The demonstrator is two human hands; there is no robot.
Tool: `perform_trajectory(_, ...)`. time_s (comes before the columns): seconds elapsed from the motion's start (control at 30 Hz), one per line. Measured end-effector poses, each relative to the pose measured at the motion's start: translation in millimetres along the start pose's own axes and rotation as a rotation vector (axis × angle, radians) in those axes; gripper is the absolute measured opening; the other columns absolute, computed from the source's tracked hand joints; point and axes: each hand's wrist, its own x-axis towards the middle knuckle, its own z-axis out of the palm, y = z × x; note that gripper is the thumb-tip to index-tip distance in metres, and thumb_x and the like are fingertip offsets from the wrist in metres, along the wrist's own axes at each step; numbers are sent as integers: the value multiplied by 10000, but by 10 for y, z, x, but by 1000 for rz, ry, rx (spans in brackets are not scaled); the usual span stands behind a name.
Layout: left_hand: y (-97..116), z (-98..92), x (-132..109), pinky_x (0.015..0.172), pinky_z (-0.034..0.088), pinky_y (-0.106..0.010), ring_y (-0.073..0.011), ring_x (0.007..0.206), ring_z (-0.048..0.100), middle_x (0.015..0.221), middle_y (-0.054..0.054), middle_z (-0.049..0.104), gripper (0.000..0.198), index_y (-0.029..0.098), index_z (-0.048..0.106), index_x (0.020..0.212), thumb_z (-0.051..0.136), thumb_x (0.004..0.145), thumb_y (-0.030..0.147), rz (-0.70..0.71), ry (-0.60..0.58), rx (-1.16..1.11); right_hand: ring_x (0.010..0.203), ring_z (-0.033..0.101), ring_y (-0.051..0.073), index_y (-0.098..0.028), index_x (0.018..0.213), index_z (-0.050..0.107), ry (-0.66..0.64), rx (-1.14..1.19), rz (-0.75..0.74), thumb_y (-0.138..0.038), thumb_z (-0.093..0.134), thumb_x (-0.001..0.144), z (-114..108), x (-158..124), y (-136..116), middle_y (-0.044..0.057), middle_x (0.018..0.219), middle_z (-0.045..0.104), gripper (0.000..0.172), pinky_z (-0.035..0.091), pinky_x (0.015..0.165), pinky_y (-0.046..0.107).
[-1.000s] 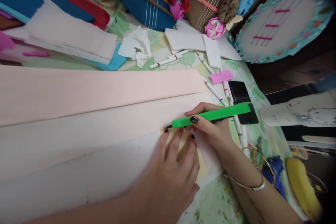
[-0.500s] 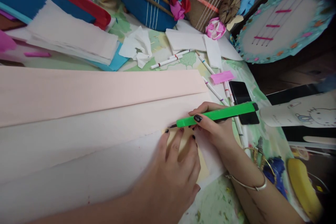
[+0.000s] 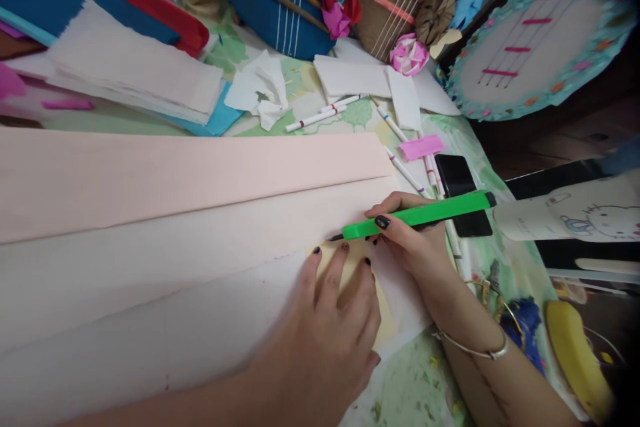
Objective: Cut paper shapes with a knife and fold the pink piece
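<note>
In my right hand (image 3: 413, 237) is a green marker (image 3: 420, 215), tilted with its dark tip at the upper edge of a small yellow card (image 3: 387, 320). My left hand (image 3: 333, 320) lies flat with its fingers spread over that card, pressing it onto white paper (image 3: 220, 327). Part of the card is hidden under the fingers. Just beyond runs a long folded strip of pale pink paper (image 3: 200, 177), its right end near my right hand.
White pens (image 3: 316, 118), a black phone (image 3: 456, 177) and gold-handled scissors (image 3: 493, 287) lie around the right side. Stacked torn paper (image 3: 140, 60) sits far left. Decorated stringed crafts (image 3: 530, 47) stand at the back. A white cup (image 3: 575, 213) is at right.
The marker and my right hand have shifted slightly to the right along the card's upper edge. My left hand stays in place on the card.
</note>
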Motion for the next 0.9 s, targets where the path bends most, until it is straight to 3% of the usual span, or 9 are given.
perform_trajectory(0.57, -30, -28, -5, 1032, 214, -634, -465, 1315, 338, 1398, -160, 486, 528, 95, 530, 1311, 396, 963, 468, 25, -10, 9, 470, 583, 126, -189, 691, 697, 39, -70, 4, -341, 779, 703, -93, 28, -10, 1, 545, 657, 172, 443, 447, 231)
perform_trajectory(0.9, -14, -6, -6, 1034, 198, -645, -468, 1324, 322, 1400, -159, 475, 517, 92, 514, 1319, 381, 972, 451, 20, -19, -15, 483, 593, 128, -184, 694, 694, 47, -77, 9, -302, 771, 716, -157, 27, -15, 4, 558, 662, 143, 448, 449, 225)
